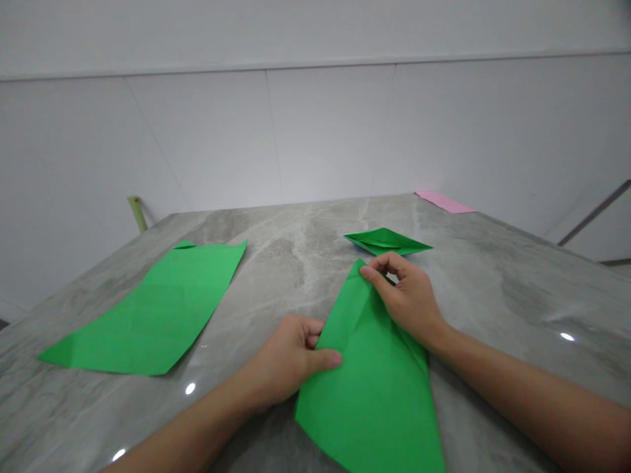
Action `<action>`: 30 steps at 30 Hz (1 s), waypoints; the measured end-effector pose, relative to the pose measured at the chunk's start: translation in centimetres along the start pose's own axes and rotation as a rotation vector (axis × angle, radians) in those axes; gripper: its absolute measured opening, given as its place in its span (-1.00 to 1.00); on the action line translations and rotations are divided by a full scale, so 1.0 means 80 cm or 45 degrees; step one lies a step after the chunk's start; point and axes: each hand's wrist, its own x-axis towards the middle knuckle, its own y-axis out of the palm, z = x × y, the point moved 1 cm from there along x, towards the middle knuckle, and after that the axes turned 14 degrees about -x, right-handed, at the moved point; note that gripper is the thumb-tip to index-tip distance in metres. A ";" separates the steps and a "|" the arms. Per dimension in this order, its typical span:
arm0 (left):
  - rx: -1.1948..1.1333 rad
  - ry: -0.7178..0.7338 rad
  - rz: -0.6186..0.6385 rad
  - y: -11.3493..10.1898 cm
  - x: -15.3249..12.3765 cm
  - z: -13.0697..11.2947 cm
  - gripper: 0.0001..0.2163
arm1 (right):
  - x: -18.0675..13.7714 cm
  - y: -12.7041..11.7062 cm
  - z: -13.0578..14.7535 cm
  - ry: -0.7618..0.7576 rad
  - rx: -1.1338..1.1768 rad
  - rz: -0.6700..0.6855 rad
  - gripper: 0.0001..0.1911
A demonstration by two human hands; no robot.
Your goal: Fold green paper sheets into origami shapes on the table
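Between my hands is a green sheet of paper (374,387), its upper end narrowing to a point and showing creases. My left hand (296,358) grips its left edge, thumb on top and fingers curled beneath. At the pointed top, my right hand (407,292) pinches the paper between thumb and fingers. The sheet's lower end runs out of the picture. Just beyond my right hand lies a folded green paper shape (387,242), long with pointed ends.
A second green sheet (158,309), curled and lightly creased, lies on the left of the grey marbled table (276,263). Pink paper (446,202) rests at the far right corner. Behind stands a white wall (315,131). A pale green post (137,213) shows beyond the left edge.
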 end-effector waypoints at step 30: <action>0.106 0.247 -0.297 -0.018 0.007 -0.007 -0.30 | -0.001 0.008 0.009 -0.344 -0.293 0.014 -0.64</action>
